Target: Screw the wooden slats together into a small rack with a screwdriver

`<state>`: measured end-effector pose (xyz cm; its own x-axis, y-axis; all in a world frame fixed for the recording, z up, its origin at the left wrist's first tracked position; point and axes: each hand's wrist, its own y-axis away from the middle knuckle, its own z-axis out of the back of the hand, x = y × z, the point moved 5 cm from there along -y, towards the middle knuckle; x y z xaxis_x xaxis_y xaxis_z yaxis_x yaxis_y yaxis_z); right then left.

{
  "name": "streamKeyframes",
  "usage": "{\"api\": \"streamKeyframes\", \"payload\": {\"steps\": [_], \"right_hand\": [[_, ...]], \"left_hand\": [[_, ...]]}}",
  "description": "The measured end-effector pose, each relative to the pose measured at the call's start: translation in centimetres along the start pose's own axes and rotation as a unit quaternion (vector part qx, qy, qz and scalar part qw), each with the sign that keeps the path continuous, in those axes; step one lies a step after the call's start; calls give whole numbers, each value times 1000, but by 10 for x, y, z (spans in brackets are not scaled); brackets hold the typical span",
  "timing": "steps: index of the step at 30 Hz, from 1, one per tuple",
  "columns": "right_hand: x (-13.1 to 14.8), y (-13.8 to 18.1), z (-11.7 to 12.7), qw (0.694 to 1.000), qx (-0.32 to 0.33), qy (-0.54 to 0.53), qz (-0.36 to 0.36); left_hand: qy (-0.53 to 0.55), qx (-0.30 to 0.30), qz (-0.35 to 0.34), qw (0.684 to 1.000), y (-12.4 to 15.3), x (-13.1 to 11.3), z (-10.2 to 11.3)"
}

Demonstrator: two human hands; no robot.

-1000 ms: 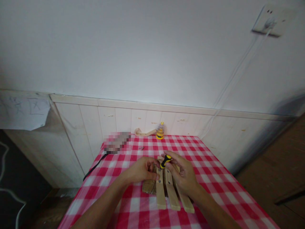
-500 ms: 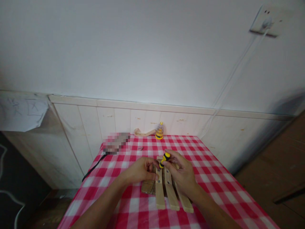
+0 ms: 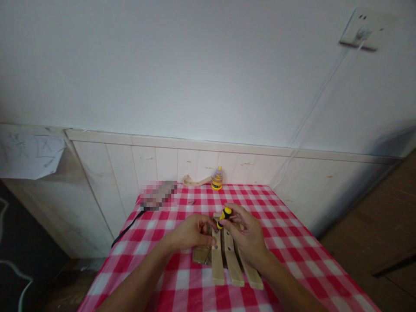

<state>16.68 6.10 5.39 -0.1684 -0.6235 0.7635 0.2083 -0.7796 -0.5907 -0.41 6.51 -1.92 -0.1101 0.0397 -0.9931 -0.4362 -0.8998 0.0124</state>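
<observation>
My right hand [image 3: 245,234] grips a small yellow-and-black screwdriver [image 3: 224,216], tilted with its tip down at the far end of a wooden slat assembly [image 3: 231,262] of three light slats lying on the red-and-white checked tablecloth [image 3: 292,242]. My left hand [image 3: 191,232] rests at the left slat's far end, fingers curled and pinched close to the screwdriver tip; what they hold, if anything, is too small to see. A brownish flat piece [image 3: 201,255] lies under the slats on the left.
At the table's far edge stand a yellow bit holder [image 3: 217,178] and a curved wooden piece [image 3: 195,181]. A blurred object [image 3: 157,195] with a black cable [image 3: 125,232] lies far left. Wood-panelled wall behind; a socket [image 3: 360,30] with a white cord at upper right.
The screwdriver handle has tipped slightly more upright and shifted a little left. Both hands stay at the slats' far end.
</observation>
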Motion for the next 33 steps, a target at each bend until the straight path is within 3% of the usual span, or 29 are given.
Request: {"api": "streamKeyframes", "payload": {"steps": [12, 23, 33], "right_hand": [[1, 1, -3, 999, -6, -48, -23], [13, -1, 0, 993, 26, 13, 118], [6, 3, 2, 992, 43, 44, 107]], "left_hand": [[-13, -10, 9, 1000, 1, -5, 1], [-7, -2, 3, 1000, 0, -6, 0], [6, 3, -1, 1000, -1, -3, 0]]}}
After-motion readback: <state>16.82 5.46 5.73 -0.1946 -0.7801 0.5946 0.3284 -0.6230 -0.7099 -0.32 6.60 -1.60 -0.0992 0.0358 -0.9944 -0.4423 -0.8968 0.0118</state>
